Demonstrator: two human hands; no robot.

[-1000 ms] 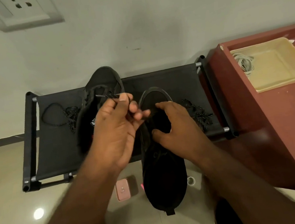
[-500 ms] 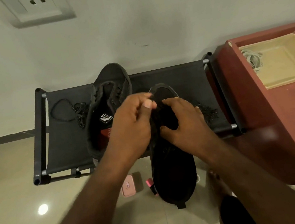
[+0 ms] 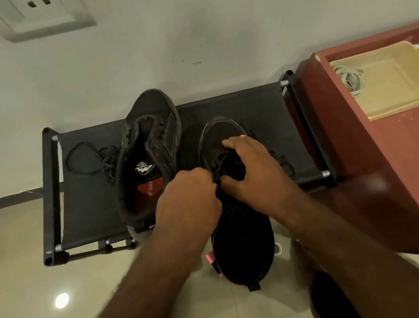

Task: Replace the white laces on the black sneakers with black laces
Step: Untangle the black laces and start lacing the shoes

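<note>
Head view looks straight down on the job. The black lace [image 3: 219,167] shows only as a short speckled stretch in the gap between the two hands, lying across the throat of the sneaker [image 3: 240,235]. That sneaker runs lengthwise away from the person, with its toe up on the rack [image 3: 236,106] near the wall and its heel hanging out over the floor towards the knees.

The left hand [image 3: 190,202] comes in from the lace's left with its fingers curled tight. It seems to be pinching the lace, though the fingertips are hidden behind the knuckles. The right hand [image 3: 253,169] sits on the other side, fingers hooked over the tongue and thumb pressed at the eyelet edge, gripping the sneaker's upper.

By my reckoning the left hand is the nearer one to the working end. The next pull should go crosswise to the sneaker's length while the right hand steadies it.

The second sneaker [image 3: 148,151] stands just to the left on the rack, pointing the same way and with no lace that I can make out. A loose lace [image 3: 87,159], also black, lies coiled beyond it. On the far right the white laces [image 3: 350,79] sit bundled in a tray [image 3: 396,95] on top of the red cabinet [image 3: 391,160], well apart from the sneakers.
</note>
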